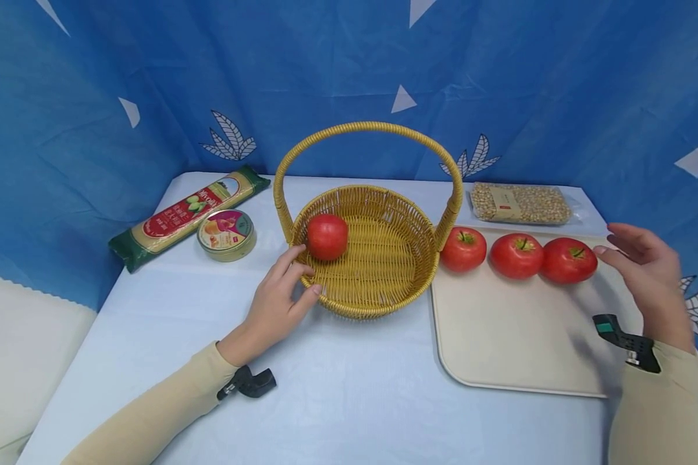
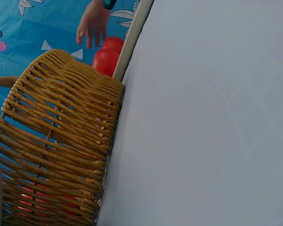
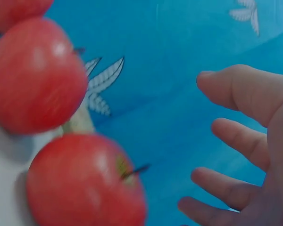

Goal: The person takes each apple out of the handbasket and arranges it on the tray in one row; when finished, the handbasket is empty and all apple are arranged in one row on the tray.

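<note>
- Your left hand (image 1: pixel 276 303) rests on the left rim of the round, golden woven basket (image 1: pixel 386 265), fingers loosely spread and slightly bent; that contact probably steadies it.
- Your right hand (image 1: pixel 645 271) holds nothing: thumb and fingers stand well apart, near the rightmost glossy red apple (image 1: pixel 569 260) but not touching it.
- That apple, the middle red apple (image 1: pixel 516 256) and the leftmost red apple (image 1: pixel 464 249) line the far side of the beige rectangular tray (image 1: pixel 518 336), presumably for easy picking.
- Another round red apple (image 1: pixel 327 237) lies inside the basket, against its left wall.
- The basket sits just beside the tray's left edge; its tall arched handle (image 1: pixel 368 126) limits entry from straight above, so the front offers the easier way in.
- Behind the apples, the clear bag of pale beans (image 1: pixel 520 203) narrows the margin; there's more room in front.
</note>
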### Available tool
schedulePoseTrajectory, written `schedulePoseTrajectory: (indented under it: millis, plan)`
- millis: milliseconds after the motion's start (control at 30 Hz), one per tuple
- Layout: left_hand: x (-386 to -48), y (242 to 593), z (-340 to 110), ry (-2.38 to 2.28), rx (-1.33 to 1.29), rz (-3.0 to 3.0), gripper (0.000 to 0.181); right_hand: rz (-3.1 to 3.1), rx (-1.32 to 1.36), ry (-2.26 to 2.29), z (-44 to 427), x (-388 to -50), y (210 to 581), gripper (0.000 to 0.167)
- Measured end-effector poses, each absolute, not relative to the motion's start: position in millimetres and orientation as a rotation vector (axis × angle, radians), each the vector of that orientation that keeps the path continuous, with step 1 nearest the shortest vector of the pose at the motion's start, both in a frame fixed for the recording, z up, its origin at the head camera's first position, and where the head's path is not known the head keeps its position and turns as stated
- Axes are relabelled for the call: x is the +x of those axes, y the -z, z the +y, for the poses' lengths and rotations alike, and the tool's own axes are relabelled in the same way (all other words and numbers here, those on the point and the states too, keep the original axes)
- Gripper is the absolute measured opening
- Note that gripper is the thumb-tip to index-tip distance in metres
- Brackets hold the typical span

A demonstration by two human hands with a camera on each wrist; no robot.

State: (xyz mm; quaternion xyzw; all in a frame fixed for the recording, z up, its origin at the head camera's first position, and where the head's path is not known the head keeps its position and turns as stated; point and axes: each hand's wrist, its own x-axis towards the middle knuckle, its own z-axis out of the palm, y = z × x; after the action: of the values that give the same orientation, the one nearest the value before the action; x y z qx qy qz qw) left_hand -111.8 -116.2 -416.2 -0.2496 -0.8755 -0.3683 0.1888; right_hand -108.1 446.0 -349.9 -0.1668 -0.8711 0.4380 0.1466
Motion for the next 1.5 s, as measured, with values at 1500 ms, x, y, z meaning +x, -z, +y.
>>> schedulePoseTrajectory:
  millis: [1500]
  plan:
    - [-112.1, 416.1, -116.7, 1.050, -0.700, -2.476, 0.028, -2.814, 1.356, -0.690, 162.2, -177.3, 266.0, 0.041]
